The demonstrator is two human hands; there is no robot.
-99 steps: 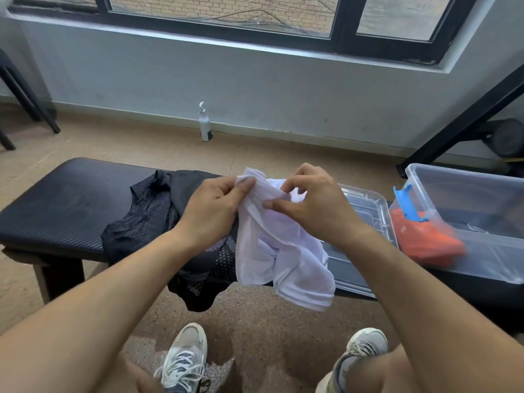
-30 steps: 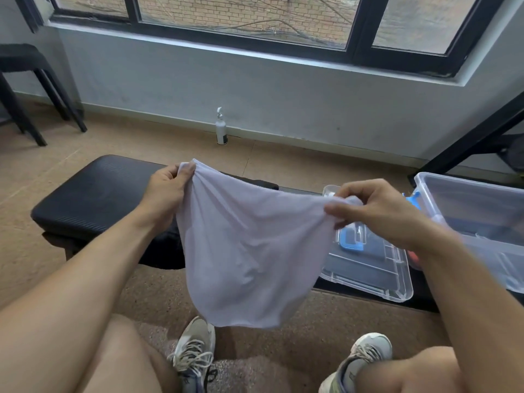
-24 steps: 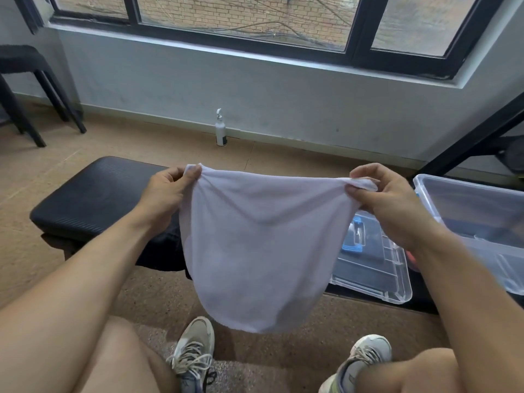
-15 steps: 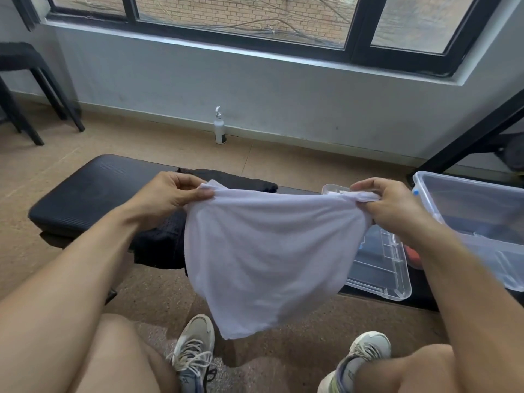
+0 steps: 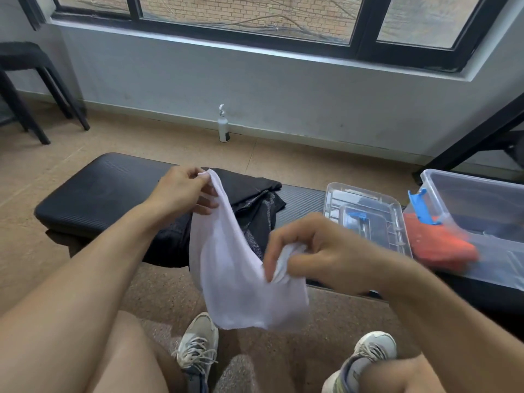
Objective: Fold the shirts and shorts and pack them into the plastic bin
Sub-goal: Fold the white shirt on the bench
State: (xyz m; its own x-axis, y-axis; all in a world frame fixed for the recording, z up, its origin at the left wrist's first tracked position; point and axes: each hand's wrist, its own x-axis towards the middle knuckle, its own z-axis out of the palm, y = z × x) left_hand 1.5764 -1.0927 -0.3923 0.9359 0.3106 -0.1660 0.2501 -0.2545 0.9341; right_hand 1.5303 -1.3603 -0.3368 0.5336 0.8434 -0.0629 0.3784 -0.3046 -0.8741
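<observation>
A long black padded desk (image 5: 107,191) carries a heap of dark clothes (image 5: 252,202), a clear lid (image 5: 368,214) and the plastic bin (image 5: 482,199) with an orange garment (image 5: 436,245) inside. In front of it hangs a white garment (image 5: 232,268). The left hand (image 5: 181,191) pinches its top corner and the right hand (image 5: 314,251) bunches its lower edge.

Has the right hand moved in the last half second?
Yes. The right hand, gripping the white garment, dropped from level with the clear lid toward the person, below it.

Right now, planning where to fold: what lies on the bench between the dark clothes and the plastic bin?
The bin's clear lid, flat on the bench, head view.
</observation>
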